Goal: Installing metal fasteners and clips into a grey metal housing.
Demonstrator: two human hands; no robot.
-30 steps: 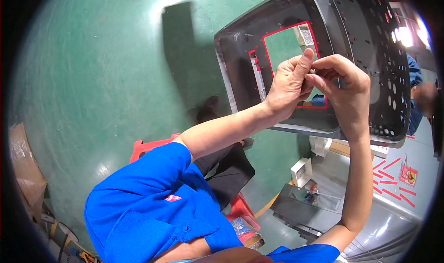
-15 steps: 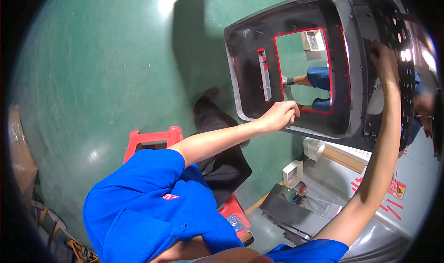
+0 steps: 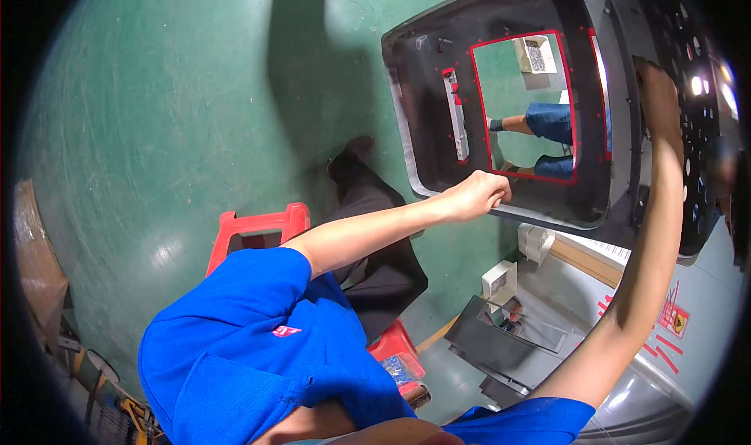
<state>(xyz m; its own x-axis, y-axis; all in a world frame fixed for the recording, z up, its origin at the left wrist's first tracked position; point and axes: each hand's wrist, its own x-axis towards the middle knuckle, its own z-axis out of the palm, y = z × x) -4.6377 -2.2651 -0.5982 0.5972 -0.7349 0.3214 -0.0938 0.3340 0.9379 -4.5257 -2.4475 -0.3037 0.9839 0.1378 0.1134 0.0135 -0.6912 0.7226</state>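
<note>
A large dark grey housing [image 3: 432, 108] stands tilted at the upper right. Its rectangular cut-out is edged in red, and a slim silver strip [image 3: 458, 128] is fixed beside that opening. My left hand [image 3: 479, 195] is closed at the housing's lower rim, its curled fingertips partly out of sight. Farther right, my right hand [image 3: 659, 93] reaches up into the dark gap between the housing and a black perforated panel [image 3: 692, 132]. Shadow hides its fingers, so what they touch does not show.
Another person's legs in blue shorts [image 3: 549, 122] show through the cut-out, near a white box [image 3: 540, 54]. Red stools [image 3: 262, 224] stand by my legs. Below the housing are a small cream bin [image 3: 501, 279], a dark flat panel [image 3: 485, 337] and a grey sheet surface.
The housing has shifted slightly right and up in view, and my left hand has kept to its lower rim. My right hand has gone farther into the gap beside the perforated panel.
</note>
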